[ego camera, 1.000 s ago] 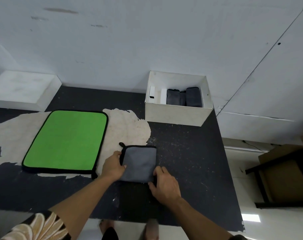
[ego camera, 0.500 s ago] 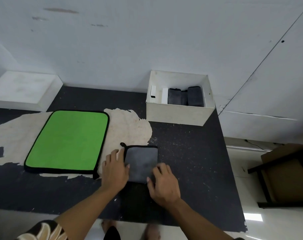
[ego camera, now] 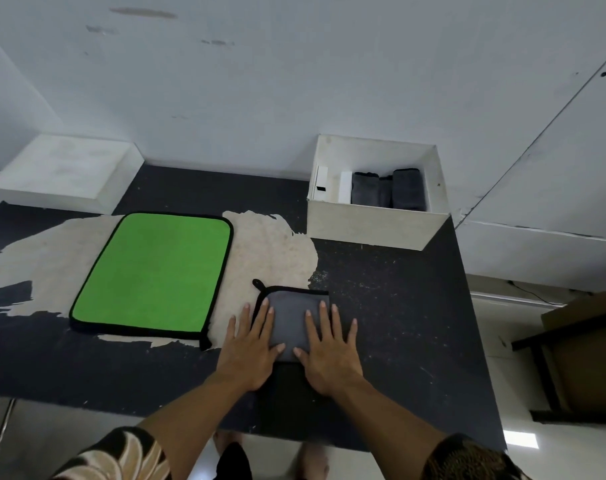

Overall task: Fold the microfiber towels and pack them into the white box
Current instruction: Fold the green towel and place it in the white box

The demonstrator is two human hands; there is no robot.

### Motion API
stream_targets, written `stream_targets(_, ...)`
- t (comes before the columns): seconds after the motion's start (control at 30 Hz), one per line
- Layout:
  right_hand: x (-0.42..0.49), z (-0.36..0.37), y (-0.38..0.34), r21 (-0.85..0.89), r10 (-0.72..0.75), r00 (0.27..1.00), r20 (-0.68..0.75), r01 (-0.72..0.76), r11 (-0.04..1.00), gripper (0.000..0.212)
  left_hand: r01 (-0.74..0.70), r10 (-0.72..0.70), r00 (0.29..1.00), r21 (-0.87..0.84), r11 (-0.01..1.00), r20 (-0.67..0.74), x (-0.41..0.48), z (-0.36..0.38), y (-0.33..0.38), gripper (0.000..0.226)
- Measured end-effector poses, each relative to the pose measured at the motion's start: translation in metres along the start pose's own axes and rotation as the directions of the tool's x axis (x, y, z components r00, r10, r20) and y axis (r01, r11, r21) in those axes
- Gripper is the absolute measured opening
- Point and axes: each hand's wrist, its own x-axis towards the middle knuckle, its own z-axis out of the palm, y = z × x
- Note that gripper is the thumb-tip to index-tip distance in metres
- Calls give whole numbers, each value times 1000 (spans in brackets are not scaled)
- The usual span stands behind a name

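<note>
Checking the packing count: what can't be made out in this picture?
Head view:
Folded dark towels in the white box: its front wall hides their lower parts; number unclear.
White items beside them: too small to identify.
Grey towel: left hand and right hand cover its near corners.

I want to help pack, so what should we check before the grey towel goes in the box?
1. Grey towel folded small: ok.
2. Towel gripped for lifting: not ok; left hand and right hand lie flat on it.
3. White box open: ok.
4. Room beside the dark towels inside: cannot tell.
5. Green towel folded: not ok, it lies spread out.
</note>
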Motion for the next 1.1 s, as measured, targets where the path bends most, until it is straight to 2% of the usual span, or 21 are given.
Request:
stream_targets(0.1,7,-9,-9,3,25,999,-27,-25,1000,76,6,-6,1000,-2,1000,17,0,-2,2,76)
stream_targets(0.37,30,-30,2,-13,16,997,77,-15,1000,83,11,-18,997,76,997,81,3,-9,4,78)
stream_targets(0.67,-5,4,-11,10,34,999,-39,-34,999,73,20,-38,983,97,995,179,10,-6,4,79)
stream_targets(0.77,-14,5,-15,25,45,997,-55,-44,999,72,0,-18,988,110,994,155,9,-4,1,79)
stream_targets(0.83,-16,-3,-17,109,101,991,-90,-91,990,69,-15,10,998,83,996,64,4,-6,3,80)
stream_targets(0.9,-17,-13,-18,262,223,961,-166,-175,949,58,8,-12,994,-29,1000,-113,-4,-8,9,74)
stream_targets(0.97,-16,-23,-15,445,347,922,-171,-241,862,49,117,-169,953,-210,971,-251,-9,-13,15,60)
stream_targets(1.03,-10,-30,-11,627,400,915,-58,-278,727,50,229,-344,915,-431,873,-212,-10,-18,18,57)
stream_targets(1.1,-5,-35,-7,760,422,901,96,-340,553,51,256,-381,916,-543,800,-130,-8,-21,20,60)
